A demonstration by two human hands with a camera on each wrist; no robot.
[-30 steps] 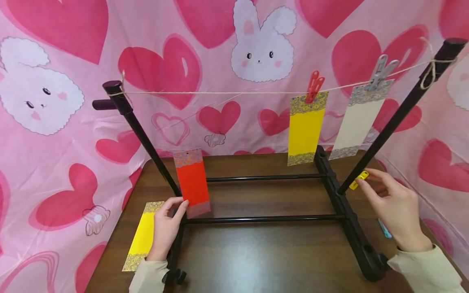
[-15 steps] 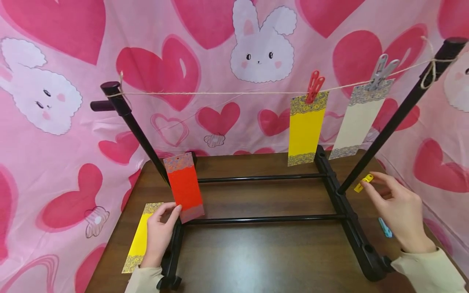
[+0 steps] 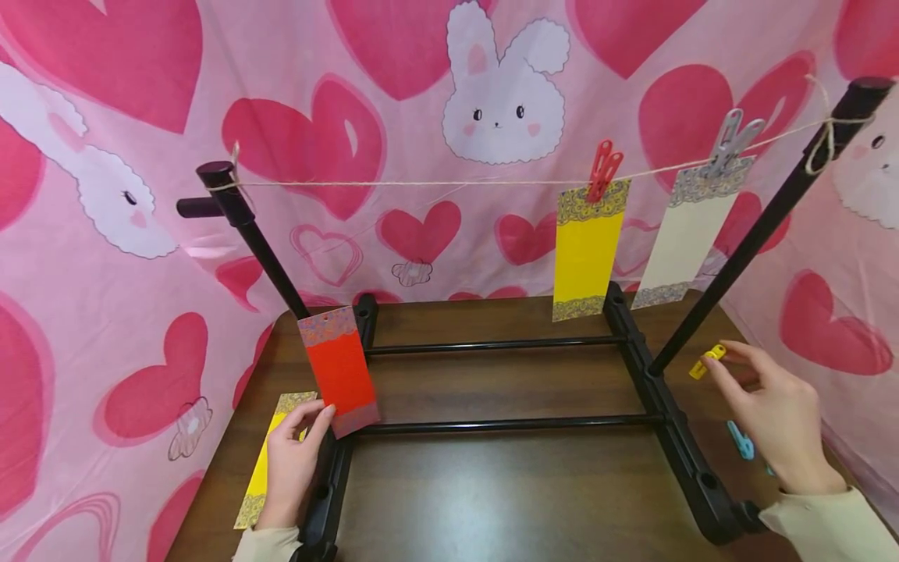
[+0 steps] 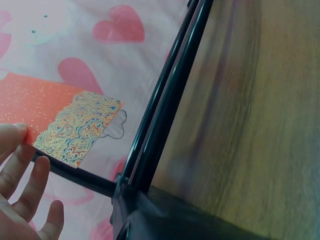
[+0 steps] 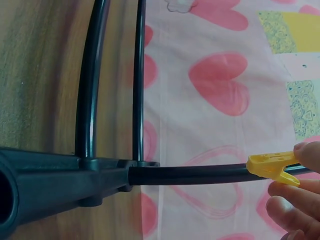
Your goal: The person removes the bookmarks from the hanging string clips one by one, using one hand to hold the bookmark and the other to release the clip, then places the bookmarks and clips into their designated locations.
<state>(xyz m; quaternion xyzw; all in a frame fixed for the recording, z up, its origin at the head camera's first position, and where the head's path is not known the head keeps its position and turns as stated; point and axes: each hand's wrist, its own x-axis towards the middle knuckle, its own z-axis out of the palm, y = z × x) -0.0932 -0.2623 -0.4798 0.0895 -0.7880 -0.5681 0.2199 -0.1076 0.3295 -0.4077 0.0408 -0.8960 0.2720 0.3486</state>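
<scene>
A red card point(image 3: 340, 370) with patterned bands at both ends is pinched along its lower left edge between the thumb and fingers of my left hand point(image 3: 293, 459). It tilts in front of the rack's left post. My right hand point(image 3: 776, 414), right of the right post, holds a small yellow clothespin point(image 5: 272, 164) between thumb and fingers. On the string point(image 3: 421, 183) between the posts hang a yellow card point(image 3: 586, 254) under a red clothespin point(image 3: 604, 170) and a cream card point(image 3: 691, 234) under a grey clothespin point(image 3: 730, 144).
Another yellow card point(image 3: 256, 476) lies on the table at left, partly behind my left hand. A light blue clothespin point(image 3: 740, 439) lies beside my right wrist. The black rack's crossbars point(image 3: 506, 426) span the brown table point(image 3: 506, 499). A pink cloth point(image 3: 414, 101) hangs behind.
My left hand has shifted left and down with the red card. My right hand has drawn slightly right and down, away from the post, with the yellow clothespin.
</scene>
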